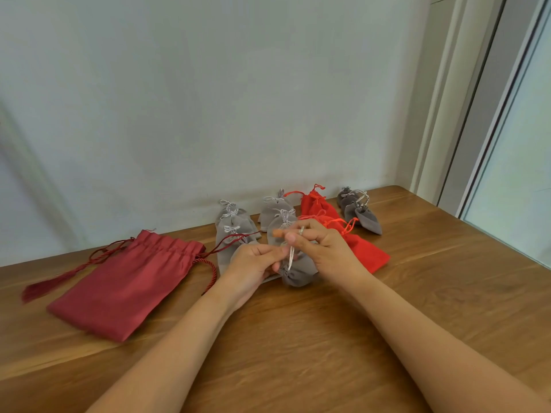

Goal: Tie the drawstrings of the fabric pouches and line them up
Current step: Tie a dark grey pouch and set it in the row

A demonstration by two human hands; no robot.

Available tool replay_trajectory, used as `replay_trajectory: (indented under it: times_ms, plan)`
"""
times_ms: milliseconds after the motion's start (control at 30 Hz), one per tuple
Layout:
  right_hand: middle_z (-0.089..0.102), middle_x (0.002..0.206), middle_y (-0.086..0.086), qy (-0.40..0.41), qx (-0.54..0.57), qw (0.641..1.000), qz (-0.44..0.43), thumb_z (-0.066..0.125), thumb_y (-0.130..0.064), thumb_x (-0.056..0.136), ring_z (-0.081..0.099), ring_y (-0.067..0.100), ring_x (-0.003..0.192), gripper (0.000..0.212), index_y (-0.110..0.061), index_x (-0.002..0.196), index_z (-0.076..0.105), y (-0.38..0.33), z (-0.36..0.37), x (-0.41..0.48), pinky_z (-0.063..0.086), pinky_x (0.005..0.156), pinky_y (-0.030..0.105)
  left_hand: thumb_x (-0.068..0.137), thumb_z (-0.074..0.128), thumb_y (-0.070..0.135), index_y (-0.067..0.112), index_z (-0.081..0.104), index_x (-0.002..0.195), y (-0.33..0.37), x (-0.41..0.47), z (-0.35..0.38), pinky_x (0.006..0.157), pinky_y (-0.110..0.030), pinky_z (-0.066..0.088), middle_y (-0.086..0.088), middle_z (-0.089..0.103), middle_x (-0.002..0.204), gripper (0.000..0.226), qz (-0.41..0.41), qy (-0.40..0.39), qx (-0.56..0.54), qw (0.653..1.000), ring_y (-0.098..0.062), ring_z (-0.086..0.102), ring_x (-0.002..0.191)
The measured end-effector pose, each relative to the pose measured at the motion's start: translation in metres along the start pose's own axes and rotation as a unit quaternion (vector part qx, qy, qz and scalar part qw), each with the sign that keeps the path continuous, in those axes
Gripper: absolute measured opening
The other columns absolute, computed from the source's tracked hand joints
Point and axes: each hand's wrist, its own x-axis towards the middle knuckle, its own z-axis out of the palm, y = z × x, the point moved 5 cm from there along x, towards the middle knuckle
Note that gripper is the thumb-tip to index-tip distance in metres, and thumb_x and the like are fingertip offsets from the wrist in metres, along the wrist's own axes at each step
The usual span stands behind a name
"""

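**Head view.** Your left grip (pixel 253 262) and right grip (pixel 326 251) meet over a grey pouch (pixel 299 274) at the centre of the counter (pixel 298 338). You cannot tell whether the pouch rests on the wood or hangs just above it. Both grips are clamped on its pale drawstring (pixel 291 259). The right pinches the cord between thumb and forefinger. The left pinches it lower, beside the gathered mouth, with its fingertips partly hidden. The knot does not look finished.

**Risks.** The cord is thin. If either pinch loosens before the knot is drawn tight, the loop will likely slip out. A hard pull could drag the light pouch into the tied grey pouches (pixel 234 231) just behind it, or into the bright red pouch (pixel 362 251) beside your right wrist, and so spoil the line. The large dark red pouch (pixel 128 281) at the left appears untied, with its tasselled cord (pixel 59 278) lying loose.

**Surface and room.** The counter is brown wood with visible grain, set against a plain pale wall (pixel 208 99). A window frame (pixel 465 114) stands at the right. Dark grey pouches (pixel 362 217) lie near the far right corner.
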Motion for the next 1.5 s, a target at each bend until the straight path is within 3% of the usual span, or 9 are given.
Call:
replay_trajectory:
  times_ms: [167,300,400,500,633,733,933,1267,1500]
  plan:
    - [0.055,0.065,-0.014,-0.022,-0.058,0.998,-0.006,0.06,-0.008,0.092,0.056,-0.012,0.073,0.023,0.011,0.099,0.071,0.002,0.006,-0.002,0.041,0.078,0.009,0.09,0.058,0.004,-0.001,0.061,0.066,0.003,-0.002,0.002,0.079,-0.02,0.051,-0.002,0.068,0.064,0.025,0.006,-0.039,0.052,0.998,-0.012,0.069,0.083]
    - [0.056,0.053,-0.011,-0.016,-0.055,0.998,0.01,0.059,-0.011,0.093,0.051,-0.005,0.055,0.018,-0.004,0.101,0.073,0.002,0.008,-0.002,0.044,0.069,0.01,0.091,0.056,0.0,0.003,0.06,0.056,0.005,-0.002,0.004,0.083,-0.022,0.051,-0.008,0.073,0.078,0.035,0.009,-0.058,0.103,0.993,-0.016,0.069,0.091]
    - [0.06,0.056,-0.005,-0.016,-0.043,0.999,0.027,0.058,-0.015,0.095,0.045,0.001,0.048,0.016,-0.02,0.09,0.073,0.002,0.01,-0.003,0.043,0.059,0.016,0.086,0.064,0.009,0.007,0.071,0.062,0.005,-0.003,0.005,0.09,-0.031,0.049,-0.009,0.073,0.085,0.025,0.005,-0.067,0.097,0.993,-0.019,0.066,0.093]
    - [0.062,0.063,0.015,-0.013,-0.042,0.999,0.028,0.056,-0.021,0.095,0.057,0.013,0.054,0.019,-0.015,0.097,0.073,-0.001,0.009,-0.003,0.048,0.064,0.02,0.071,0.072,0.028,0.011,0.078,0.076,0.004,-0.004,0.001,0.082,-0.027,0.049,-0.006,0.072,0.08,0.018,-0.003,-0.034,0.077,0.996,-0.013,0.06,0.079]
    - [0.07,0.071,-0.011,-0.023,-0.042,0.998,0.05,0.065,-0.023,0.089,0.062,-0.004,0.068,0.017,-0.012,0.098,0.074,-0.003,0.004,-0.004,0.047,0.068,0.012,0.08,0.066,0.021,-0.007,0.066,0.087,0.002,-0.003,-0.002,0.078,-0.023,0.052,-0.001,0.067,0.066,0.029,-0.028,0.003,-0.015,0.999,-0.007,0.063,0.069]
    - [0.076,0.086,-0.005,-0.042,-0.055,0.996,0.064,0.071,-0.019,0.084,0.069,0.002,0.083,0.012,-0.017,0.095,0.076,-0.002,0.002,-0.005,0.051,0.074,0.014,0.087,0.062,0.009,0.003,0.065,0.068,0.002,-0.002,-0.003,0.086,-0.028,0.052,-0.002,0.065,0.066,0.021,-0.032,0.018,-0.017,0.999,-0.013,0.062,0.077]
    - [0.074,0.084,-0.004,0.019,-0.05,0.997,0.062,0.078,-0.009,0.075,0.07,0.004,0.081,0.018,-0.014,0.092,0.076,-0.004,-0.002,-0.006,0.055,0.078,0.018,0.091,0.058,0.005,0.005,0.072,0.078,0.004,-0.003,-0.003,0.071,-0.022,0.052,-0.002,0.065,0.065,0.019,-0.031,0.022,-0.028,0.999,-0.007,0.063,0.065]
    - [0.069,0.074,-0.013,0.098,-0.146,0.984,0.018,0.074,-0.017,0.083,0.062,-0.002,0.075,0.015,-0.03,0.076,0.071,-0.011,-0.007,-0.011,0.048,0.071,0.012,0.091,0.059,0.008,0.006,0.072,0.081,0.004,-0.002,0.001,0.079,-0.022,0.054,-0.003,0.072,0.075,0.016,-0.042,0.027,-0.008,0.999,-0.009,0.068,0.075]
    - [0.072,0.072,-0.003,0.122,-0.025,0.992,0.032,0.064,-0.015,0.091,0.067,0.009,0.074,0.011,-0.011,0.082,0.068,-0.004,-0.009,-0.008,0.053,0.072,0.018,0.09,0.058,0.006,0.005,0.071,0.09,0.003,0.0,-0.002,0.087,-0.027,0.055,-0.007,0.073,0.083,0.012,-0.065,0.026,-0.062,0.996,-0.015,0.069,0.08]
